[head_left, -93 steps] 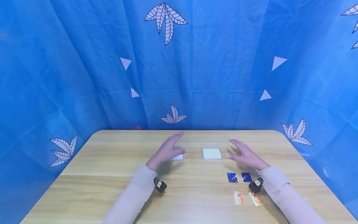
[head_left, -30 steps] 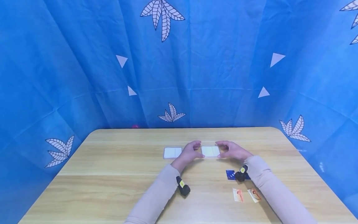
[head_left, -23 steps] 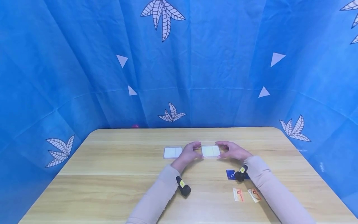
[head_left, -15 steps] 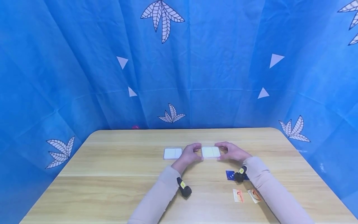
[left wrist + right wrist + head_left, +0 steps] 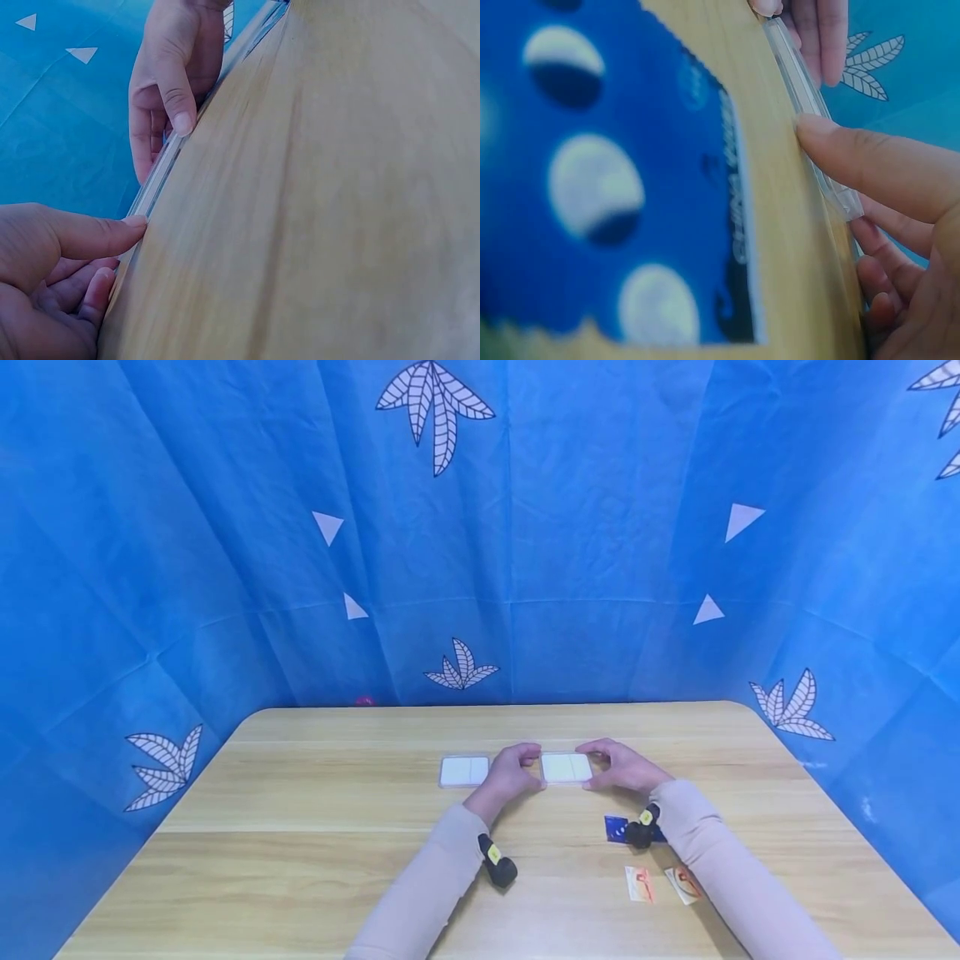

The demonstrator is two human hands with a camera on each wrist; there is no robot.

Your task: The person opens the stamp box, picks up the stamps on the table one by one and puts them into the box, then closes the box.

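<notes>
A flat clear plastic case [image 5: 566,767] with a white, line-divided insert lies far back on the wooden table. My left hand [image 5: 510,777] holds its left end, thumb at the near edge and fingers behind. At the opposite end my right hand [image 5: 626,768] pinches it the same way. Seen edge-on in the left wrist view, the case [image 5: 161,174] is low at the table surface between both hands. The right wrist view shows my right thumb [image 5: 829,135] on its near edge. A second, similar case [image 5: 463,771] lies just left of my left hand.
Under my right wrist lie blue stamps [image 5: 616,828], partly hidden by the wrist camera; one blue stamp [image 5: 630,187] with moon phases fills the right wrist view. Two orange-and-white stamps [image 5: 640,885] lie nearer. A blue curtain [image 5: 600,527] hangs behind the table.
From apart above the table, my hands have come in to both ends of the right-hand case, uncovering the left case. Over the last second they have stayed nearly still.
</notes>
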